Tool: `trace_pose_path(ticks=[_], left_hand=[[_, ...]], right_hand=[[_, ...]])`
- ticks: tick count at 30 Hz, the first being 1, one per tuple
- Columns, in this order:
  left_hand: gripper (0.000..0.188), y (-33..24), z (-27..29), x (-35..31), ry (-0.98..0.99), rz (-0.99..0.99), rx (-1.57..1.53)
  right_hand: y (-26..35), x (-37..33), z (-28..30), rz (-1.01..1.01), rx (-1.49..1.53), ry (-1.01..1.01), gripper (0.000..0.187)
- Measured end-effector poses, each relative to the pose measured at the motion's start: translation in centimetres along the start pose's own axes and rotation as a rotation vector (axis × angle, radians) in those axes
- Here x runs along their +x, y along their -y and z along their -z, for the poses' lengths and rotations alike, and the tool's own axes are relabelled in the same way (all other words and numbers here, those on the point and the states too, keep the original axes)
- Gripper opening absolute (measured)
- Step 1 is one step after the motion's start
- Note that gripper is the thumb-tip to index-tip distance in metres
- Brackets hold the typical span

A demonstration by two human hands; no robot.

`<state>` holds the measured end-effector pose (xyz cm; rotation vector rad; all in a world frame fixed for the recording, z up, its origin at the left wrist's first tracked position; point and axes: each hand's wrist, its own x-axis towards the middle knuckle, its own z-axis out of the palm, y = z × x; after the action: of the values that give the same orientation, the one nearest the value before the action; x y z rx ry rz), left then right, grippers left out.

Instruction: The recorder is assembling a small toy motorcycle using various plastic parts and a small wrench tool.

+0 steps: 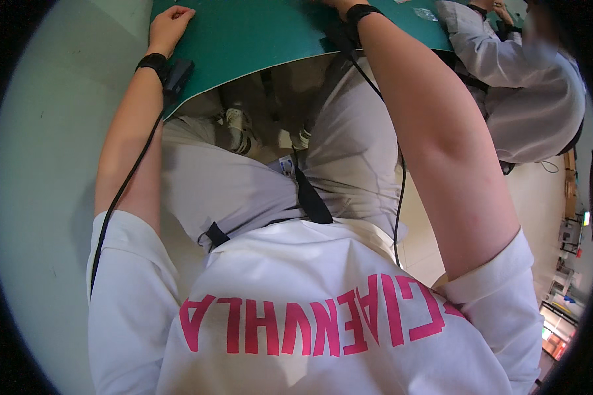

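Note:
My left hand [169,28] rests at the left end of the green tabletop [257,33], beside the wall. Its fingers are curled together, and whatever they may hold is hidden. A black wristband with a small dark box [177,78] and a cable sits on that wrist. My right hand [341,5] reaches over the table at the top edge of the view. Most of it is cut off, so its fingers and anything in them cannot be seen. A black band [365,13] circles the right wrist, with a cable running down from it.
A pale wall [66,131] stands close on my left. At the right, another person in grey clothes [534,99] sits at the same table, hands raised near it. A small clear plastic piece [425,14] lies on the tabletop. My legs are under the table.

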<state>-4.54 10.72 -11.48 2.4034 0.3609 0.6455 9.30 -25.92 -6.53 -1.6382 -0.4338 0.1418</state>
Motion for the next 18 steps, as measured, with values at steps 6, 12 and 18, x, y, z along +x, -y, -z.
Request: trace_pose_path(ticks=[6,12,18], left_hand=[[0.032,0.3,-0.5,1.1,-0.024,-0.009,-0.037],[0.03,-2.1,-0.4,-0.3,-0.082,-0.059,-0.055],[0.028,-2.3,0.8,-1.6,-0.095,-0.02,-0.003]], right_hand=[[-1.6,1.2,0.7,0.14,-0.009,-0.124,0.019],[-1.4,0.7,0.3,0.168,-0.156,-0.094,0.023],[-0.1,-1.0,-0.7,0.11,-0.146,0.006,0.023]])
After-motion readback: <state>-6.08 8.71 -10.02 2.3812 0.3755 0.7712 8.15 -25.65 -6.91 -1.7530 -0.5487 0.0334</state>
